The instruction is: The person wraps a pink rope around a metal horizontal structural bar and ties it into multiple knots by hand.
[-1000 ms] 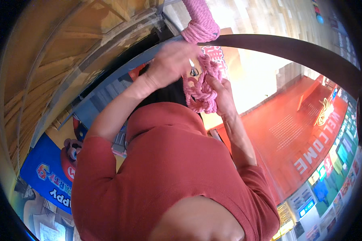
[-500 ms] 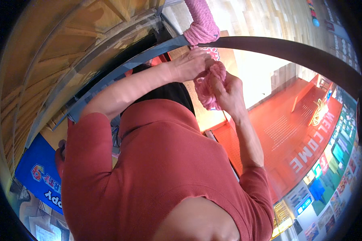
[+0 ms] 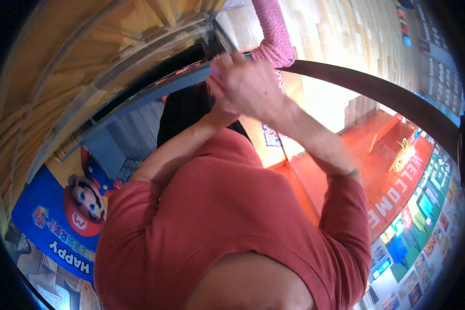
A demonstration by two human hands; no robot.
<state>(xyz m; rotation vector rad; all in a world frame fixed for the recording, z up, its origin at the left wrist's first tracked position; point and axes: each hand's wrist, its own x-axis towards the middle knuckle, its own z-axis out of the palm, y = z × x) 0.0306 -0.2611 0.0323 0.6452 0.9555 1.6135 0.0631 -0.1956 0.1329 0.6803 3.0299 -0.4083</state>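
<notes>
Pink cord is wound tightly in many turns around a pole (image 3: 275, 36) that meets a dark rail ahead of me. My right hand (image 3: 256, 88) reaches across to the left, just below the wrapped end, its fingers bent around a bundle of pink cord (image 3: 222, 65). Only a little of the bundle shows past the fingers, and motion blurs it. My left hand (image 3: 221, 112) lies under the right one, close against it. Its fingers are mostly hidden, so its grip does not show.
The dark curved rail (image 3: 377, 85) runs across in front of me. A wooden panelled structure (image 3: 88, 67) rises at the left. A blue banner with a cartoon figure (image 3: 41, 222) hangs lower left. On the right are a red perforated surface (image 3: 341, 181) and a yellow coiled cord (image 3: 402, 155).
My right hand has swung left and up with the pink cord, crossing over my left hand. My left hand has come down from the wrapped end. The view has shifted slightly.
</notes>
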